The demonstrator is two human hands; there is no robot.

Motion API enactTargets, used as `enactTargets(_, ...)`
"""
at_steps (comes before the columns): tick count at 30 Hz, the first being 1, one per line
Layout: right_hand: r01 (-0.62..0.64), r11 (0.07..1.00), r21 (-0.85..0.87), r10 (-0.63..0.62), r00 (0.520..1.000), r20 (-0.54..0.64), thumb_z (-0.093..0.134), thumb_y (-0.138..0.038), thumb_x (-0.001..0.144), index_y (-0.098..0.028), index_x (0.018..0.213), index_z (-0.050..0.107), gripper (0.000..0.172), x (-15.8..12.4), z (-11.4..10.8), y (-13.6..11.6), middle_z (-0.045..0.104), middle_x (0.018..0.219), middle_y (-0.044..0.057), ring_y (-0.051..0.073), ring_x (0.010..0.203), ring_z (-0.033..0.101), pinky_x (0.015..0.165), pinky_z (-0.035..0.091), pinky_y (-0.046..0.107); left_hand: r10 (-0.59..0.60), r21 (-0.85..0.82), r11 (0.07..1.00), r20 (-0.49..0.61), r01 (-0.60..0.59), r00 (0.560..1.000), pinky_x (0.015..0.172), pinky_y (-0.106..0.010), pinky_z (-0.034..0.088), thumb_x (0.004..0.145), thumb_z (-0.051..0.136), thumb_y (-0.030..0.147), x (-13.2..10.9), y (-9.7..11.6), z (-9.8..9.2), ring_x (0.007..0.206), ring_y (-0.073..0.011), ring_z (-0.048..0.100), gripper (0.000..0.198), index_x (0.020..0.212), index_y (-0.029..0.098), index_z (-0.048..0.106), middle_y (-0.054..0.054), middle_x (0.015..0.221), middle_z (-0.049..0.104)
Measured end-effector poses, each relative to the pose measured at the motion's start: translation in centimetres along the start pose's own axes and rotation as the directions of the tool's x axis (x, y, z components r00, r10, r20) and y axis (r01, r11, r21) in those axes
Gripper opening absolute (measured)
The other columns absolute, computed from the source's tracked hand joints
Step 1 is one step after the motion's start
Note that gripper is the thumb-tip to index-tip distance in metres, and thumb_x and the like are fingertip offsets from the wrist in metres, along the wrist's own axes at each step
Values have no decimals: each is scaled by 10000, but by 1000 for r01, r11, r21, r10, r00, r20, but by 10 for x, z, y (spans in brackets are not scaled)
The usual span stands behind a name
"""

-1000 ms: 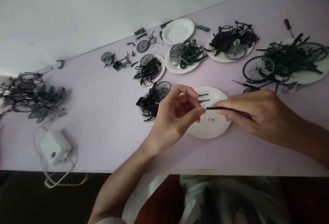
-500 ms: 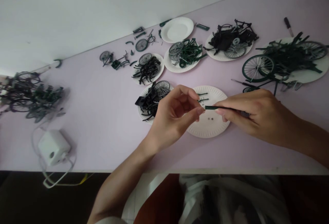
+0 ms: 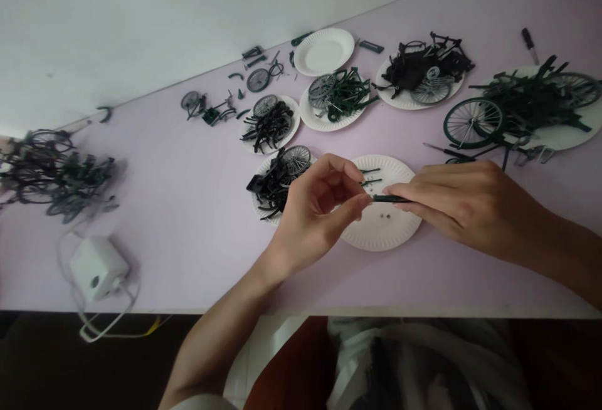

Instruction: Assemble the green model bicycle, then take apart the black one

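Thumb and fingers of my left hand (image 3: pixel 324 209) are pinched together at the left tip of a slim dark green bicycle part (image 3: pixel 389 199); anything small between those fingertips is hidden. My right hand (image 3: pixel 463 206) grips the same part from the right, between thumb and fingers, and covers its rear end. Both hands are held over a white paper plate (image 3: pixel 376 239). On that plate lie thin dark green rods (image 3: pixel 371 181) and a few tiny metal bits (image 3: pixel 385 216), too small to name.
Several paper plates piled with model bicycle parts stand behind, among them a black pile (image 3: pixel 421 74) and a green one (image 3: pixel 531 106). Two screwdrivers (image 3: pixel 527 39) lie at the right. Model bicycles (image 3: pixel 61 175) and a white corded box (image 3: pixel 98 266) are at the left.
My right hand has shifted slightly left along the green part, its fingers nearer my left fingertips. My left hand has barely moved; the whole view has tilted a little.
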State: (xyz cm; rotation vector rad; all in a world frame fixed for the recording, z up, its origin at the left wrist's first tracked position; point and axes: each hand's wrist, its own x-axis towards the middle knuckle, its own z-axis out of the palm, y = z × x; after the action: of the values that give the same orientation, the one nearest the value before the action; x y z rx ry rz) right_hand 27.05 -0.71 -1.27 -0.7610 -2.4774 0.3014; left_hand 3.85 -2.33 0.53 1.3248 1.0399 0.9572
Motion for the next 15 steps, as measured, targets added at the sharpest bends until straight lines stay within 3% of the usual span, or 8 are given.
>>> enactTargets(4,5,997,-79,-1,999,54,485,-166,1024,-223,1022,746,268,2,-6,1,696,705,26,187,632,612,556,388,336,13,-4,1000,-13,-13,1000,578,-222,488,866,772,155,-2,-1,2,641,-98,565,234,914,188,545,11,750,617)
enactTargets(8,47,985,-164,-32,996,89,452,-154,1030,-222,973,756,317,6,-13,0,720,728,40,209,668,649,564,396,360,61,8,998,-14,-61,998,627,-230,493,881,757,132,-5,-4,3,693,-100,577,246,926,194,523,13,790,602)
enactTargets(11,135,961,-240,-118,989,84,443,-119,1039,-212,955,752,333,6,-16,0,754,776,31,190,661,660,550,398,350,110,62,992,4,-110,994,681,-244,502,900,730,108,-7,-7,3,724,-103,580,232,946,191,519,11,809,603)
enactTargets(15,250,900,-358,-258,966,25,522,-55,1012,-127,1008,722,213,5,-15,0,777,825,44,179,669,682,527,413,338,156,132,978,35,-159,987,717,-258,513,913,710,96,-7,-9,1,751,-110,590,215,970,191,526,5,843,602)
